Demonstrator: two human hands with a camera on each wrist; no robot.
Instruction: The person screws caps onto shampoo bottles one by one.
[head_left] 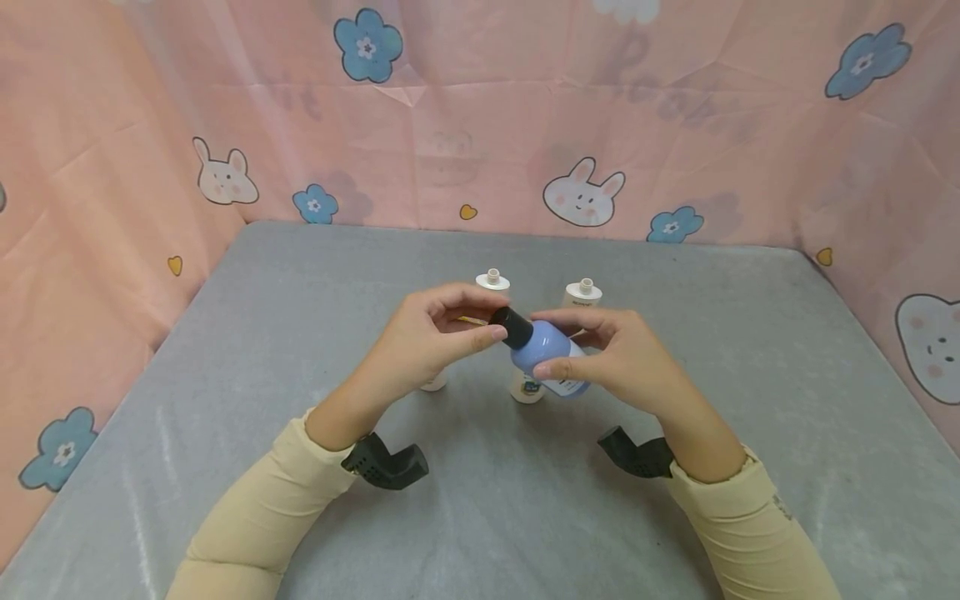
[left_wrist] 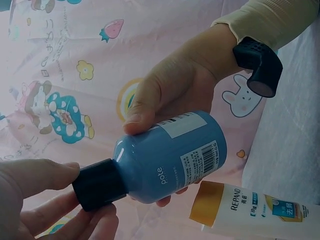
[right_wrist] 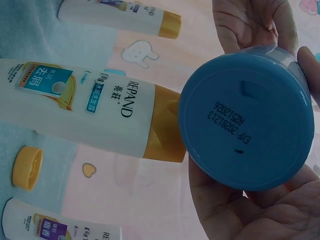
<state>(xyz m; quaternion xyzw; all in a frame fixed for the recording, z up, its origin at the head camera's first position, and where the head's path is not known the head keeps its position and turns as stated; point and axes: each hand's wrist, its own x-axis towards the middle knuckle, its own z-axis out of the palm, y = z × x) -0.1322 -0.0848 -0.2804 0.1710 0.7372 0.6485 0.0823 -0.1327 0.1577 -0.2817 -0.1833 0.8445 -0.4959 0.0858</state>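
A blue bottle (head_left: 542, 346) with a black cap (left_wrist: 100, 184) is held tilted between both hands. My left hand (head_left: 442, 329) pinches the cap between thumb and fingers. Around the bottle's body curl the thumb and fingers of my right hand (head_left: 611, 350). The left wrist view shows a barcode label on its side, and the right wrist view its round base with a printed date. Just behind the blue bottle stands a white shampoo bottle (right_wrist: 100, 107) with a gold cap (right_wrist: 165, 124), partly covered in the head view.
Behind the hands, two white bottles (head_left: 492, 282) (head_left: 582, 292) show bare necks. Another white bottle (head_left: 432, 383) is mostly hidden by the left hand. In the right wrist view a loose gold cap (right_wrist: 27, 167) lies on the grey table (head_left: 375, 542). A pink patterned curtain (head_left: 487, 117) surrounds the table.
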